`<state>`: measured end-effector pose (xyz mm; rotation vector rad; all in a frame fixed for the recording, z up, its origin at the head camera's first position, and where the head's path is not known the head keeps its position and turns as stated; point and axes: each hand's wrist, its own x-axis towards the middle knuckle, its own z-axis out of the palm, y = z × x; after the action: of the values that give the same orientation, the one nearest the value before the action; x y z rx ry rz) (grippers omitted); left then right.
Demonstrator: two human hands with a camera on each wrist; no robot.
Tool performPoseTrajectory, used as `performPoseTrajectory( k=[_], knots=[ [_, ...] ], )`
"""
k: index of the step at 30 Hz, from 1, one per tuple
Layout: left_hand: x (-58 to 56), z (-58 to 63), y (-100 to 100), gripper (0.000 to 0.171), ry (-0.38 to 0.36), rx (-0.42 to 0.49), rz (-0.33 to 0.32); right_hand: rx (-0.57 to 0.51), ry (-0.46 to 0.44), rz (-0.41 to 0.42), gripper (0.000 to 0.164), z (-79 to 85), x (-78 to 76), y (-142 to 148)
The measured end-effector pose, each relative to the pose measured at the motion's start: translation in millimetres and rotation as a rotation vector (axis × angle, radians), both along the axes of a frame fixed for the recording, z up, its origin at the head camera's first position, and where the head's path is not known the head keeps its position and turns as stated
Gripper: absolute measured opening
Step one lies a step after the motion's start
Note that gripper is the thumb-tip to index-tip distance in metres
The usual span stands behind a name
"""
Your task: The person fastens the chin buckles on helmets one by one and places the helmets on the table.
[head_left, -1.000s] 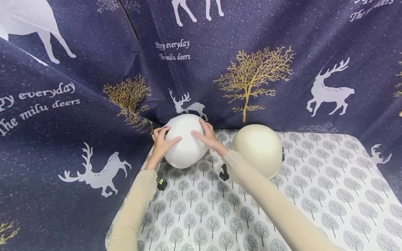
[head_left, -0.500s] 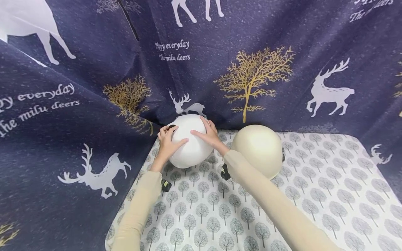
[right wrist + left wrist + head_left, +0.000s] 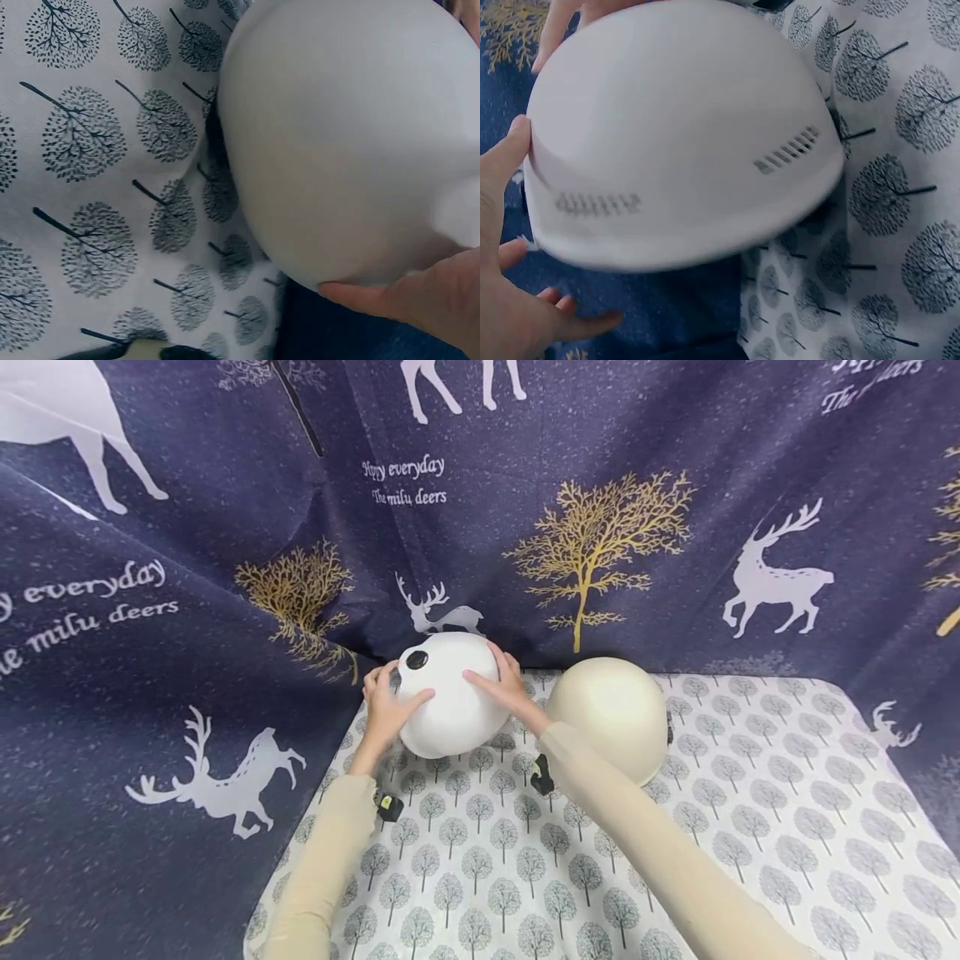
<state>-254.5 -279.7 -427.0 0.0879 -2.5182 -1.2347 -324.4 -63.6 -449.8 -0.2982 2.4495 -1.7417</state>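
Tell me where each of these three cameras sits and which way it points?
Head: worn on the head, looks forward and down at both hands holding the white helmet, with the cream helmet beside; both sleeves show.
Left wrist: looks along the left hand at the white helmet's vented side; palm and fingers show.
Right wrist: looks at the white helmet's smooth side over the tree-print cloth; one fingertip of the right hand shows.
All share the white helmet.

white helmet (image 3: 450, 702), cream helmet (image 3: 609, 714), tree-print tablecloth (image 3: 750, 793), navy deer curtain (image 3: 150, 635)
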Motion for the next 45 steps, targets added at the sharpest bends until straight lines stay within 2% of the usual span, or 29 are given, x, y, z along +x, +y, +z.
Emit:
performPoseTrajectory(
  k=[5, 11, 16, 21, 23, 29, 37, 41, 45],
  knots=[
    [2.8, -4.7, -6.4, 0.076, -0.093, 0.092, -0.047, -0.049, -0.056, -0.019, 0.082, -6.0, -1.8, 12.6],
    [-2.3, -5.6, -4.6, 0.065, -0.116, 0.143, -0.124, -0.080, -0.077, -0.013, 0.081, -12.0, -2.8, 18.2],
    [-2.1, -0.3, 0.3, 0.063, -0.132, 0.139, -0.132, -0.150, -0.094, 0.023, 0.079, -21.6, -0.5, 22.1],
    [-1.1, -1.1, -4.1, 0.059, -0.098, 0.099, -0.137, -0.252, -0.232, 0.096, 0.081, -31.4, 8.3, 21.3],
    [-0.3, -1.4, -6.1, 0.058, -0.088, 0.080, -0.143, -0.270, -0.261, 0.111, 0.082, -33.5, 11.6, 20.5],
    [-0.4, -1.7, -10.1, 0.057, -0.080, 0.061, -0.142, -0.286, -0.245, 0.116, 0.081, -33.4, 15.8, 17.6],
    [-1.4, -0.2, -8.3, 0.055, -0.054, 0.074, -0.178, -0.288, -0.245, 0.100, 0.081, -36.1, 17.8, 20.5],
    [0.2, -1.1, -8.7, 0.055, -0.066, 0.081, -0.181, -0.316, -0.243, 0.087, 0.080, -42.3, 19.1, 21.7],
    [1.8, -3.2, -10.3, 0.056, -0.112, 0.126, -0.170, -0.382, -0.262, 0.084, 0.081, -50.5, 21.1, 20.8]
  ],
)
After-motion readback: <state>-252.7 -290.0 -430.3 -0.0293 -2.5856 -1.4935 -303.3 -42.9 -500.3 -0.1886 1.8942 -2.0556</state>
